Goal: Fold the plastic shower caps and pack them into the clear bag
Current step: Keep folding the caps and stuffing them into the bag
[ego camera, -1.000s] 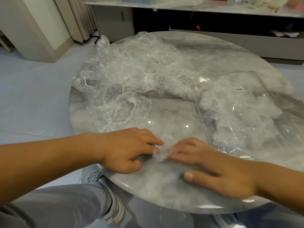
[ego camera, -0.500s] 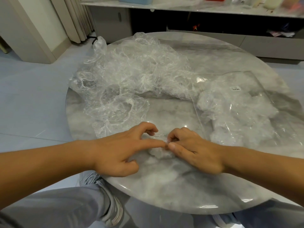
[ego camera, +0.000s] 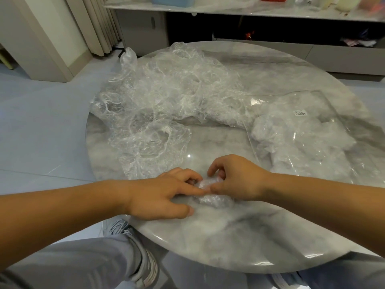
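Half a second ago the left forefinger pointed straight at the right fingertips over a small flat wad. Now both hands have closed in on it, and the wad has become a thicker rolled bundle.

The left hand (ego camera: pixel 162 195) is half closed. Its forefinger lies along the folded cap (ego camera: pixel 214 200), its other fingers are bent down onto the cap's left end, and its thumb lies flat on the table (ego camera: pixel 239 243). The right hand (ego camera: pixel 235 180) arches over the cap from the other side, with its fingers curled across the top and its thumb tip meeting the left forefinger. Both hands hold the cap between them. How tightly either one grips cannot be told. The cap rests on the table near its front edge, partly hidden under the fingers.

A crumpled pile of loose caps (ego camera: pixel 166 101) covers the left and back of the table and spills over its left rim. The clear bag (ego camera: pixel 325 119) lies flat on the right side of the table, with folded caps inside and a small barcode label (ego camera: pixel 300 113) on it. The bag's left edge overlaps the end of the pile.

A knee in grey trousers (ego camera: pixel 73 261) and a grey shoe (ego camera: pixel 145 263) show below the front edge of the table. A low shelf unit (ego camera: pixel 250 15) and a curtain (ego camera: pixel 98 24) stand beyond its far edge.
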